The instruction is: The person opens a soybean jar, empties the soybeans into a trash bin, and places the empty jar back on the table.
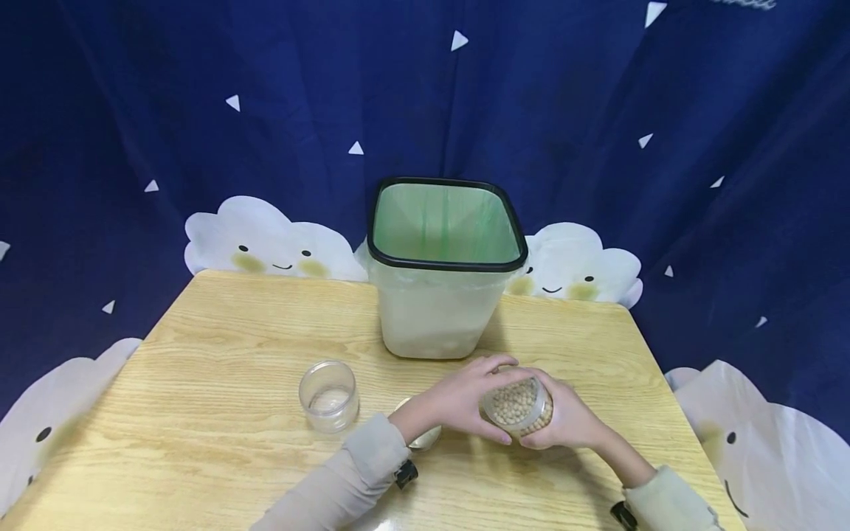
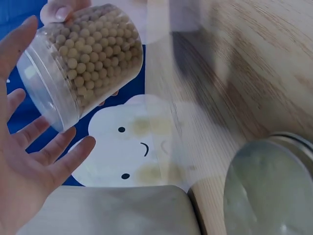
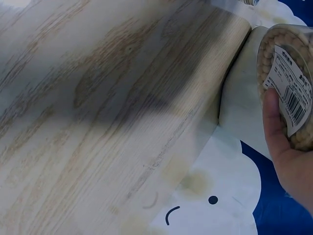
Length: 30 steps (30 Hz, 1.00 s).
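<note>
A clear round jar of small beige balls (image 1: 514,404) is tilted over the right part of the table. My right hand (image 1: 567,417) grips it around its lower side and base, with the thumb on a barcode label (image 3: 291,93) on the jar's bottom. My left hand (image 1: 465,398) is spread around the clear rim end of the jar (image 2: 93,58); its fingers look loose and lie close to the rim in the left wrist view. A shallow round gold-coloured metal piece (image 1: 426,440) lies under my left wrist, partly hidden.
An empty clear round container (image 1: 330,424) stands left of my hands. At the table's back edge is a white bin (image 1: 432,317) with a black rim and a green liner. A dark blue curtain (image 1: 299,88) hangs behind the wooden table (image 1: 219,369).
</note>
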Available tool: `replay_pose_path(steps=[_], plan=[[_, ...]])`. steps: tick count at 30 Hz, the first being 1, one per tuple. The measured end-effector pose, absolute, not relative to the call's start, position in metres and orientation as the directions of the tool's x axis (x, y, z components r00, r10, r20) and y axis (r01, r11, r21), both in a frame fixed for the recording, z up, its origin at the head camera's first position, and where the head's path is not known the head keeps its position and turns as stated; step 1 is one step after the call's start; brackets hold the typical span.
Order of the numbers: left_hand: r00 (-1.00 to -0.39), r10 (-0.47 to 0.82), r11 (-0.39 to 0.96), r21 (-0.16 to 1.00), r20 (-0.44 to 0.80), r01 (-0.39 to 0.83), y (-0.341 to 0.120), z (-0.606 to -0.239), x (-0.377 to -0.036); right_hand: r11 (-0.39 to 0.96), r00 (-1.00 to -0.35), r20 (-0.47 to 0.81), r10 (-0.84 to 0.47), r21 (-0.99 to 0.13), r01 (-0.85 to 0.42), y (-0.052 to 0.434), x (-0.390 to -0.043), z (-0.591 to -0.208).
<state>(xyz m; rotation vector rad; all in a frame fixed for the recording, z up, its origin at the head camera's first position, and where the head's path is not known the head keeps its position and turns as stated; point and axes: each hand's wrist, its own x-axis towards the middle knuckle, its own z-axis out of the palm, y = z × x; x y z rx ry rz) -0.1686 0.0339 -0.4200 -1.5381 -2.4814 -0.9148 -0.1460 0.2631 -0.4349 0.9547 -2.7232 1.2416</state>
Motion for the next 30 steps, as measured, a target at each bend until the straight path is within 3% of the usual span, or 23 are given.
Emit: replay_pose_path(steps=[5, 10, 18, 21, 25, 30], plan=[[-0.485, 0.778, 0.367, 0.337, 0.400, 0.867, 0.041, -0.422, -0.169, 0.513, -0.811, 0.247, -0.530, -0.668, -0.539, 0.263, -0.145, -0.433], [-0.493, 0.760, 0.383, 0.322, 0.423, 0.866, 0.044, -0.424, -0.170, 0.523, -0.817, 0.265, -0.513, -0.658, -0.542, 0.262, -0.143, -0.435], [-0.669, 0.656, 0.535, 0.410, 0.349, 0.738, 0.050, -0.422, -0.171, 0.581, -0.854, 0.277, -0.441, -0.637, -0.507, 0.256, -0.142, -0.435], [-0.702, 0.646, 0.579, 0.406, 0.300, 0.707, 0.049, -0.418, -0.169, 0.582, -0.859, 0.264, -0.439, -0.645, -0.496, 0.256, -0.143, -0.436], [-0.648, 0.707, 0.534, 0.385, 0.284, 0.752, 0.046, -0.413, -0.168, 0.566, -0.853, 0.266, -0.449, -0.654, -0.502, 0.261, -0.144, -0.438], [-0.457, 0.848, 0.339, 0.387, 0.270, 0.858, 0.043, -0.409, -0.171, 0.527, -0.828, 0.266, -0.494, -0.666, -0.529, 0.267, -0.145, -0.439]])
